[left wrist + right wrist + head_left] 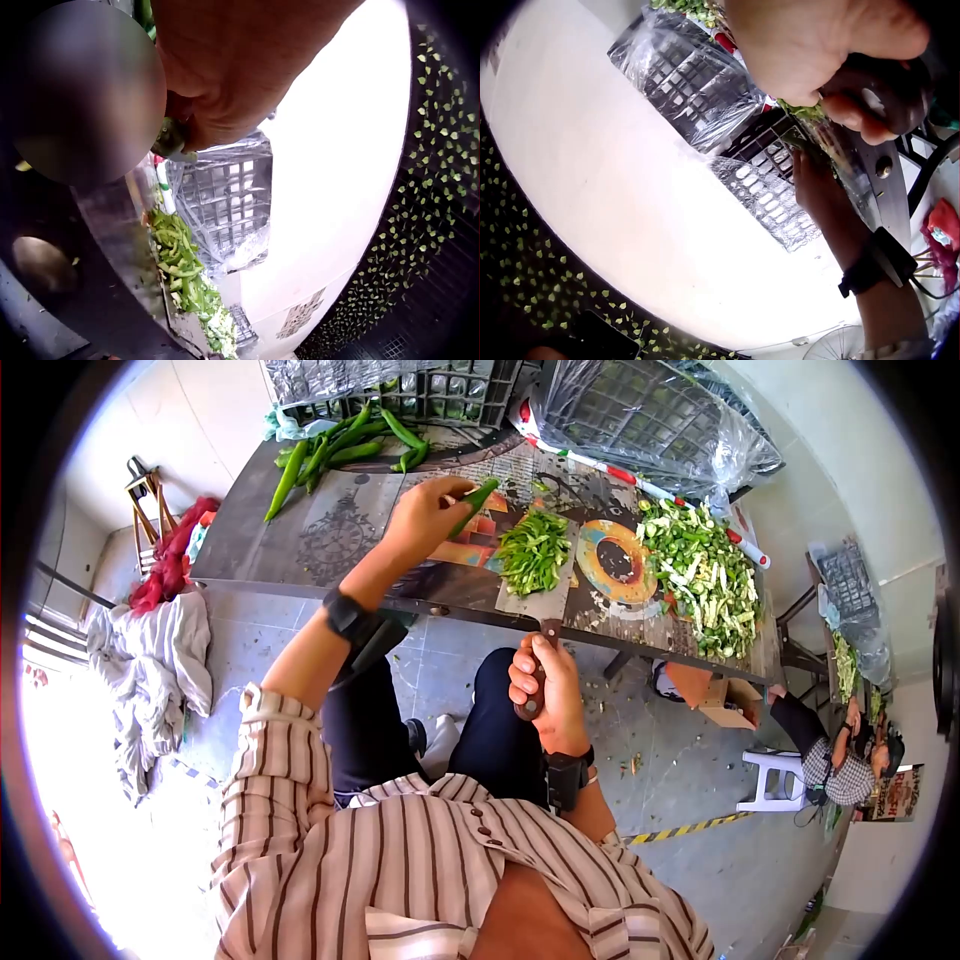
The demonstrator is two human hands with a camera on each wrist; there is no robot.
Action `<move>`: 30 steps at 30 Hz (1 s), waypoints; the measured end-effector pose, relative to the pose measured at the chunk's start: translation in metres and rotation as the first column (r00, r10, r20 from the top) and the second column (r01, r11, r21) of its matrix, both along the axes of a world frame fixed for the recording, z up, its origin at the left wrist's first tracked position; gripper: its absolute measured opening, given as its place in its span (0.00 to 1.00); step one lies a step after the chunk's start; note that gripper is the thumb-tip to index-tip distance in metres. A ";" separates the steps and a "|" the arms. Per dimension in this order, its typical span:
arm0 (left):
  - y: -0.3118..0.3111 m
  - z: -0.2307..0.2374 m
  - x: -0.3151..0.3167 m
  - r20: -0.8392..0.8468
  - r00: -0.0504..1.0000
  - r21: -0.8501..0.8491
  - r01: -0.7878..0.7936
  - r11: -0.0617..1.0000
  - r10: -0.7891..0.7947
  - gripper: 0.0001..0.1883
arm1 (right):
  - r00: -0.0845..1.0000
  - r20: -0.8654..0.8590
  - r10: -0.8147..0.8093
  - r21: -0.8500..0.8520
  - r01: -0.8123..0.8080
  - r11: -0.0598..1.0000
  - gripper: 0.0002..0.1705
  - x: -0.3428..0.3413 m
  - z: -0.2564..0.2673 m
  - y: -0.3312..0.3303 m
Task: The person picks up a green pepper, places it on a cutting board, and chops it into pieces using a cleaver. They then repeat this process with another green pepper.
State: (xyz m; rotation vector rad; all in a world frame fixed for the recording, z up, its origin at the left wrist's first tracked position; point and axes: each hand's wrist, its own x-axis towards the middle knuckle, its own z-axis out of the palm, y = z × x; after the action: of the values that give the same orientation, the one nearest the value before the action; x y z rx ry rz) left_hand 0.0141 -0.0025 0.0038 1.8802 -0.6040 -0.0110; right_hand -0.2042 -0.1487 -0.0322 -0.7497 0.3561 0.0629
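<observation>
My left hand (425, 515) pinches a whole green chili pepper (478, 502) above the table, left of a heap of sliced pepper (533, 555). In the left wrist view, one end of that pepper (171, 136) shows under the fingers. Low at the table's front edge, my right hand (560, 695) grips the brown handle of a broad-bladed knife (535, 603). Its blade reaches onto the table, flat under the sliced heap, which covers most of it. The dark handle (885, 90) also shows within the fingers in the right wrist view.
Several whole green peppers (340, 450) lie at the table's back left. A larger pile of chopped pepper (705, 575) covers the right end. Plastic-wrapped black crates (640, 425) stand along the back. Another person sits far right, beyond a white stool (772, 780).
</observation>
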 end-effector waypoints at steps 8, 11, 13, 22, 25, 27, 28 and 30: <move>0.040 -0.013 -0.021 0.139 0.985 0.089 -0.117 0.989 0.104 0.18 | 0.999 0.011 0.032 -0.050 -0.031 0.998 0.10 -0.001 0.000 -0.005; 0.020 -0.006 -0.020 0.125 0.991 0.195 -0.065 0.979 0.041 0.17 | 1.000 -0.010 0.026 -0.102 -0.027 0.994 0.10 0.000 0.006 -0.004; 0.005 -0.006 -0.019 0.156 0.987 0.219 -0.072 0.973 0.038 0.17 | 1.000 -0.017 0.012 -0.128 -0.014 0.992 0.10 0.001 0.008 -0.003; -0.040 -0.025 -0.026 0.249 0.968 0.231 -0.095 0.968 0.035 0.15 | 1.000 -0.010 0.021 -0.107 -0.022 0.994 0.09 0.000 0.005 -0.006; -0.044 -0.029 -0.029 0.251 0.966 0.174 -0.100 0.980 0.054 0.15 | 1.000 -0.028 0.005 -0.127 -0.008 0.992 0.09 0.000 0.006 -0.004; -0.046 -0.032 -0.030 0.259 0.964 0.164 -0.103 0.981 0.058 0.15 | 0.999 -0.032 0.003 -0.127 -0.007 0.992 0.09 0.001 0.006 -0.004; -0.046 -0.031 -0.031 0.268 0.961 0.150 -0.106 0.983 0.063 0.15 | 1.000 -0.031 0.002 -0.125 -0.006 0.992 0.09 0.001 0.005 -0.004; -0.045 -0.030 -0.035 0.275 0.960 0.132 -0.098 0.986 0.058 0.16 | 1.000 -0.024 0.016 -0.115 -0.018 0.993 0.10 0.001 0.004 -0.006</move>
State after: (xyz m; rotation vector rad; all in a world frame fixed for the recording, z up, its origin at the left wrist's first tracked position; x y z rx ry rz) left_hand -0.0210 -0.0476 -0.0260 2.0633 -0.7301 0.2643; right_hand -0.2034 -0.1543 -0.0279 -0.8665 0.3778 0.0674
